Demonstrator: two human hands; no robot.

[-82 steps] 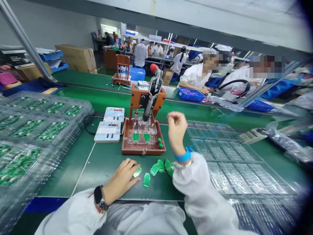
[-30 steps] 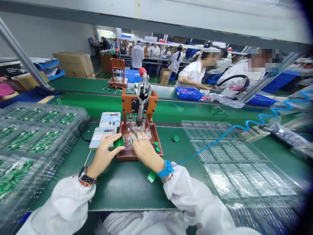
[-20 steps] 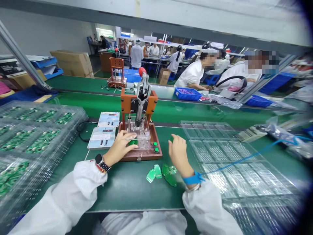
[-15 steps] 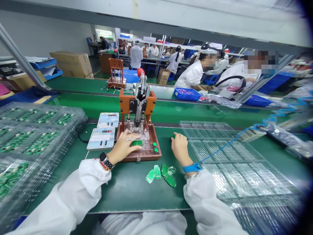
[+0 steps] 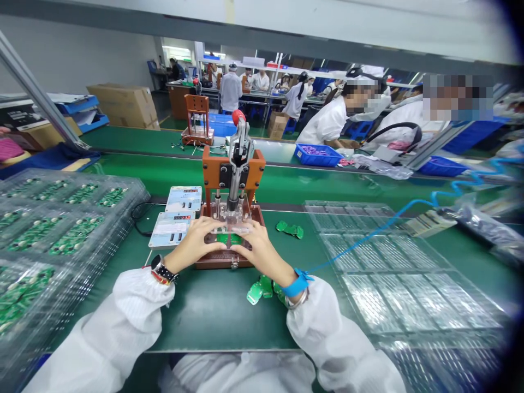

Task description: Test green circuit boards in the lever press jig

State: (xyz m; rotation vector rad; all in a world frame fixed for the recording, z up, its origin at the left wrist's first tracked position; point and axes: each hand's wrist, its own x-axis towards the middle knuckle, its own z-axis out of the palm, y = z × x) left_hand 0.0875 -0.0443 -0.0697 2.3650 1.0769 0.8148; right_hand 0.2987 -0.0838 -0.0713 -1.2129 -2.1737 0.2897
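Both hands are at the clear acrylic bed of a press-type test fixture (image 5: 234, 177) with an orange frame and a red-knobbed lever. My left hand (image 5: 198, 240) curls round the left part of a green circuit board (image 5: 222, 238), thumb at the front, fingers at the back. In the same way, my right hand (image 5: 257, 245) spans the right part, partly hiding it and the fixture's right side. Loose green circuit boards (image 5: 256, 292) lie in front, partly under my right wrist. More green boards (image 5: 289, 229) rest on the mat right of the fixture.
Left stands a stack of clear trays (image 5: 73, 218) with green boards. Two meter boxes (image 5: 170, 229) with red digits adjoin the fixture. Clear compartment trays (image 5: 380, 273) lie at right, crossed by a blue wrist-strap cord (image 5: 368, 234). Beyond the green belt, co-workers sit near a blue bin (image 5: 317, 155).
My right hand has left the boards right of the fixture, now lying uncovered, and moved left onto the fixture bed beside my left hand. My left hand stays at the board there.
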